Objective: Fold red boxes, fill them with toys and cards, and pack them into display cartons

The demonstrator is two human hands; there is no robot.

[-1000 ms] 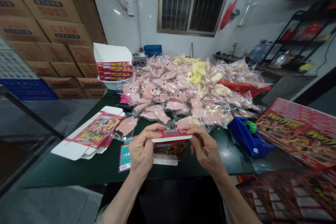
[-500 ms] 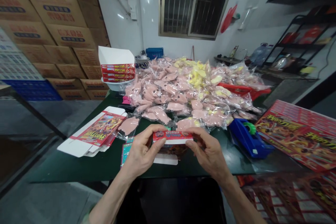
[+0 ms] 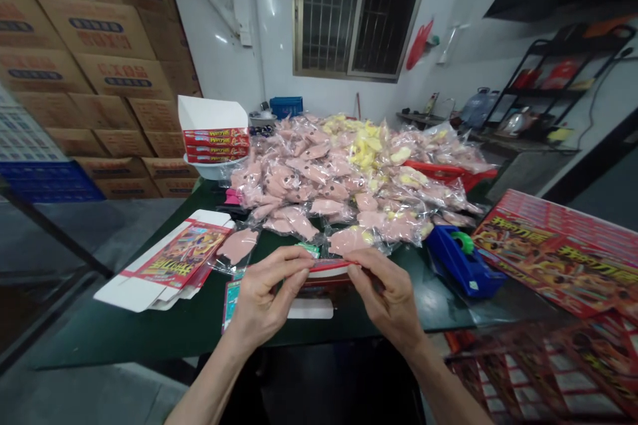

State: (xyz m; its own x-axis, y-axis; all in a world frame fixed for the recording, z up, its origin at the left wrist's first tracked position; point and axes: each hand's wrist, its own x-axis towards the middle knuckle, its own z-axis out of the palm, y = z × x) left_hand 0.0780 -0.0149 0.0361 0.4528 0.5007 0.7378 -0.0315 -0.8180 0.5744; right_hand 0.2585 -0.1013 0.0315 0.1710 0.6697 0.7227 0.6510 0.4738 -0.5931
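Both my hands hold a small red printed carton [image 3: 326, 273] over the near edge of the dark green table [image 3: 149, 325]. My left hand [image 3: 264, 295] pinches its left end, fingers closed over the top flap. My right hand [image 3: 391, 295] grips the right end the same way. The top flap lies nearly flat and the carton is seen edge-on. A white flap [image 3: 309, 309] of it hangs below. Just beyond lies a pink toy in a clear bag [image 3: 238, 246], with a teal card [image 3: 230, 293] under my left hand.
A big heap of bagged pink and yellow toys [image 3: 349, 172] covers the table's middle. Flat unfolded cartons [image 3: 174, 259] lie at left, a blue tape dispenser [image 3: 463, 264] at right, stacked red cartons [image 3: 558, 259] further right. Brown boxes [image 3: 90, 73] line the left wall.
The carton's top flap has folded down from facing me to nearly flat. Both hands dropped slightly, the fingers closing in over the top.
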